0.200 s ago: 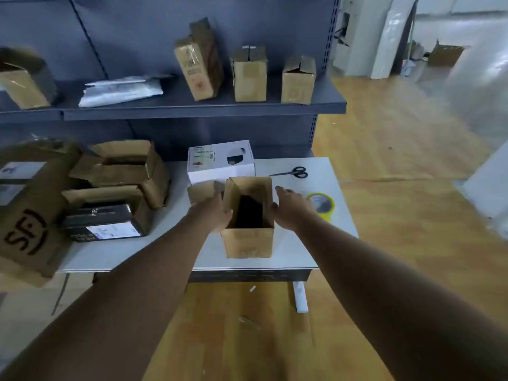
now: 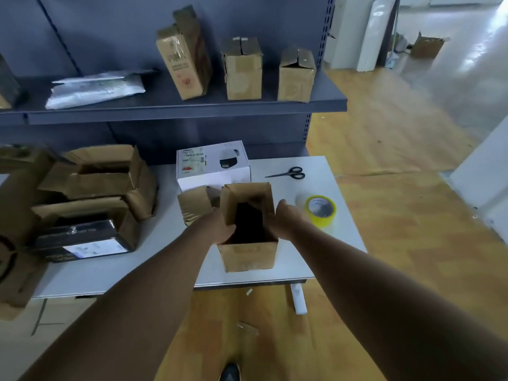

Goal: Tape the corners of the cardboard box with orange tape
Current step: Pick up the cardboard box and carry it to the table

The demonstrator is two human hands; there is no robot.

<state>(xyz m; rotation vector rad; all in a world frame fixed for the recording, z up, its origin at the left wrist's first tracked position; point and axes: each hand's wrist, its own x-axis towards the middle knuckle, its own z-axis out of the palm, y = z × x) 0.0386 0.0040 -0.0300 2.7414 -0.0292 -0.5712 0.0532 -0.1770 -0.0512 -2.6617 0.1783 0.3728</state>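
Left hand point(image 2: 220, 229) grips the left wall of the open cardboard box point(image 2: 248, 254); right hand point(image 2: 286, 218) presses its right wall, grip unclear. The box stands at the bench point(image 2: 316, 259) front edge, tape roll point(image 2: 320, 210) just right. Steady it squarely before reaching for tape.

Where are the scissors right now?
In the head view, the scissors lie on the far right part of the white table, just right of the white box and beyond the tape roll.
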